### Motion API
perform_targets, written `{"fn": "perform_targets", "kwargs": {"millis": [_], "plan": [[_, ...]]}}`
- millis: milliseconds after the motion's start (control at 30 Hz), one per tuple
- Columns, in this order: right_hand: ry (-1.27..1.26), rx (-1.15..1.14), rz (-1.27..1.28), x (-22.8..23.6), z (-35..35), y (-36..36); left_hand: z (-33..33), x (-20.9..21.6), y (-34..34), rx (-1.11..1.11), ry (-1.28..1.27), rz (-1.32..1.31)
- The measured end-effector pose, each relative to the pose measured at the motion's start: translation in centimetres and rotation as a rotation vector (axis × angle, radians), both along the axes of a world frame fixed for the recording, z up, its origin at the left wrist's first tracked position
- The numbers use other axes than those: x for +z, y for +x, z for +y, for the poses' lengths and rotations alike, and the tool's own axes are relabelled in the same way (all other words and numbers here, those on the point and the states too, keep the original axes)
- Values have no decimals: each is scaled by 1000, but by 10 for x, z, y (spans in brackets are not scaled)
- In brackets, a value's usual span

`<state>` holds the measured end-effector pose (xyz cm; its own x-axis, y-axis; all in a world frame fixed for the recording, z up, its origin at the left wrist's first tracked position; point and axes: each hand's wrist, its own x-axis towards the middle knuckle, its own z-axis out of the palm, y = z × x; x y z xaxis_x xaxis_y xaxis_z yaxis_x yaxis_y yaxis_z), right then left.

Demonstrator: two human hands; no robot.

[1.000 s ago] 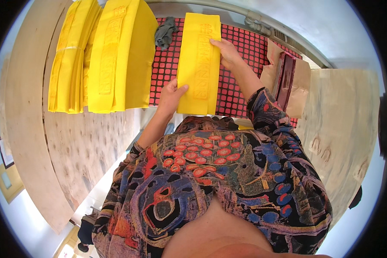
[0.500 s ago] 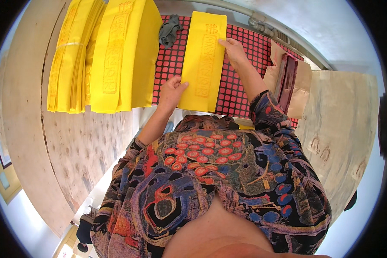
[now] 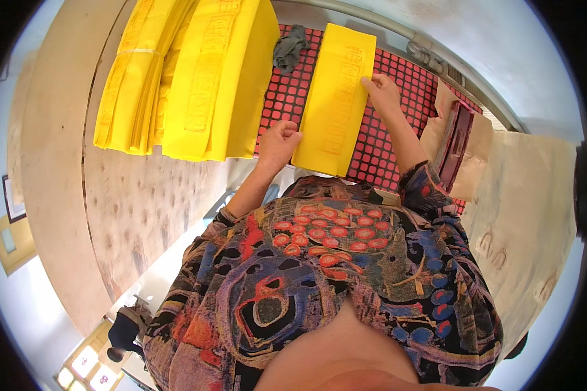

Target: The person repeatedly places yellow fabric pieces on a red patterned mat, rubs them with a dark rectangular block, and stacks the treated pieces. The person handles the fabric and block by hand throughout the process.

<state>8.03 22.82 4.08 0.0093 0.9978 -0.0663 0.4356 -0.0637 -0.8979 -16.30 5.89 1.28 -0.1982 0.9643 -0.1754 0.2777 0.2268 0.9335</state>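
Note:
A long yellow paper, printed with a column of red characters in a frame, lies on a red-and-black checked cloth in front of me. My left hand is at its near left edge, fingers curled and thumb against the paper's side. At the right edge, higher up, my right hand pinches the paper between thumb and fingers. Whether it is one sheet or several layers cannot be told. To the left stands a thick stack of the same yellow paper.
Farther left is a banded bundle of yellow paper. A crumpled dark grey cloth sits behind the stack. On the right, a dark red block rests on brown paper. A pipe runs along the back. Another person is at lower left.
The whole view has shifted, so the table things appear farther right. Both hands stay at the paper's edges, and the paper looks slightly more tilted.

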Motion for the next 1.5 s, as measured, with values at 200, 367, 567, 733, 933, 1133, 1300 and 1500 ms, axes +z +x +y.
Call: {"fn": "perform_targets", "kwargs": {"millis": [200,367,567,733,933,1133,1300,1500], "plan": [[97,96,-345,7,-13,13,-36,39,0,-84,72,68],[383,47,-376,16,-18,12,-86,71,-43,-157,-192,-530],[369,120,-13,23,-22,-12,-146,102,-127,383,-69,-361],[314,200,37,27,-40,-32,-140,142,-144,549,257,235],[318,325,130,31,-63,-40,-88,177,-140,445,399,694],[289,261,79,25,-76,-34,-61,165,-164,371,118,521],[222,225,89,21,-76,-18,-40,153,-169,369,25,313],[231,248,122,16,-76,-14,-31,163,-172,228,-62,101]]}}
